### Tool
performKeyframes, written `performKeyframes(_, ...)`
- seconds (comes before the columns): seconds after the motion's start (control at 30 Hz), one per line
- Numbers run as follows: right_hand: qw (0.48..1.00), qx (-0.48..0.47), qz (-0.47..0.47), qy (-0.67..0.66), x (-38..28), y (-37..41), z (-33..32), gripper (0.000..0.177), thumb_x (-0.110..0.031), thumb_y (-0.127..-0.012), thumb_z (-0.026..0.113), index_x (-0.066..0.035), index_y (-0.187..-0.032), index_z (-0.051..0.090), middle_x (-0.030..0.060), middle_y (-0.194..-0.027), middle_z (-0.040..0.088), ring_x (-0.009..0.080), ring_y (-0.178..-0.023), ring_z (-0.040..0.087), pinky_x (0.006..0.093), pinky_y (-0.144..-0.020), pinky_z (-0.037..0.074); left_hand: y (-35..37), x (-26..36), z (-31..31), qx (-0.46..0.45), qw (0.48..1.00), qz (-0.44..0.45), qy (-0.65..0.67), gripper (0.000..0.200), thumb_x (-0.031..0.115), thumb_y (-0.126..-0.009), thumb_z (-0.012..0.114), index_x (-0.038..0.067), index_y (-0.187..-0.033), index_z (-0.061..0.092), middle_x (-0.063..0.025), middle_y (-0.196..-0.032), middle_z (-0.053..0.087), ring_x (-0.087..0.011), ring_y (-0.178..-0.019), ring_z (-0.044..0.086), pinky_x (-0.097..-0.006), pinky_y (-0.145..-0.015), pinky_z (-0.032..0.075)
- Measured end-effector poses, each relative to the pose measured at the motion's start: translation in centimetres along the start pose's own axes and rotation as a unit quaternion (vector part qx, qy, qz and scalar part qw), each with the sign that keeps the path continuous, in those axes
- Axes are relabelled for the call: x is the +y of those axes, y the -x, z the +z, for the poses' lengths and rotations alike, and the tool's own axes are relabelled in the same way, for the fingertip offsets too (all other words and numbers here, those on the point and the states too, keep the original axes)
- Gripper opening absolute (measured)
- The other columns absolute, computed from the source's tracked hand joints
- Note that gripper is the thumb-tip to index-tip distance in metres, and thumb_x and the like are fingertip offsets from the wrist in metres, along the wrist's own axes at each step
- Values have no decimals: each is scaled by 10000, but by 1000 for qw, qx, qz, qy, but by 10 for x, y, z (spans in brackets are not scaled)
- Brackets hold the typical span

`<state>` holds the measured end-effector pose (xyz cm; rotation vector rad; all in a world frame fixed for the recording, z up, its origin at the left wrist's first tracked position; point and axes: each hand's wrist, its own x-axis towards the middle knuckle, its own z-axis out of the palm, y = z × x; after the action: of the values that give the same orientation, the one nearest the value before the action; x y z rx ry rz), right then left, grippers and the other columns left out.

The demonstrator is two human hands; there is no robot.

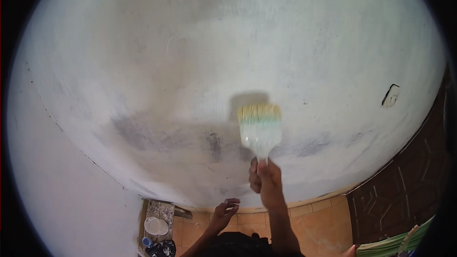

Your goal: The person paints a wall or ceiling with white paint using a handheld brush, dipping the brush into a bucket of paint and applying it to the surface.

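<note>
A wide paintbrush [260,128] with yellowish bristles and a pale, glossy body is held upright in front of the wall. My right hand [265,177] is closed around its handle, and the bristles point up, with their shadow on the wall just behind. Lower down, my left hand [225,212] is empty, its fingers loosely bent and apart, near the foot of the wall. The wall [200,76] is whitish, with grey smudged patches across its lower middle.
A paint-spotted wooden bench [166,208] at lower left bears a white tub [153,225] and a blue cup [147,242]. An electrical switch [392,96] is on the wall at right. A dark panelled door [404,176] and green striped cloth [395,243] are at lower right, beside orange floor tiles [323,226].
</note>
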<state>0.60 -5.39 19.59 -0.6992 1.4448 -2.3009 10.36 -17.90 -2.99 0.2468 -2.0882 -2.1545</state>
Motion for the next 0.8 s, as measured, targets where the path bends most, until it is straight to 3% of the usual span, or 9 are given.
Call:
performKeyframes(0.17, 999, -31, -32, 23, -41, -31, 7, 373, -443, -1008, 413, -97, -875, 456, -87, -579, 253, 7, -443, 193, 206, -389, 142, -3, 6, 3, -21, 999, 13, -28, 237, 124, -938, 590, 18, -1149, 567, -60, -1148, 613, -164, -1049, 602, -325, -880, 501)
performKeyframes(0.43, 997, 12, 72, -18, 30, -10, -9, 360, -433, -1007, 425, -102, -873, 465, -92, -580, 253, 9, -446, 207, 205, -394, 155, -5, 19, -11, 46, 998, 41, -22, 210, 133, -936, 600, 37, -1123, 599, -59, -1153, 616, -160, -1040, 608, -321, -869, 501)
performKeyframes(0.67, 1000, -19, -20, 15, -21, -34, 2, 351, -420, -1013, 419, -100, -876, 470, -93, -579, 242, 11, -453, 200, 206, -400, 155, -4, 26, -23, 47, 997, 52, -39, 196, 139, -939, 597, 52, -1115, 606, -44, -1139, 626, -160, -1042, 608, -323, -862, 498)
performKeyframes(0.8, 1000, 1, -4, 11, 7, -40, -10, 356, -424, -1012, 419, -100, -872, 469, -95, -580, 239, 9, -455, 193, 205, -401, 153, -5, 19, -20, 46, 997, 41, -51, 188, 147, -938, 600, 53, -1101, 609, -40, -1131, 630, -163, -1036, 612, -322, -861, 499)
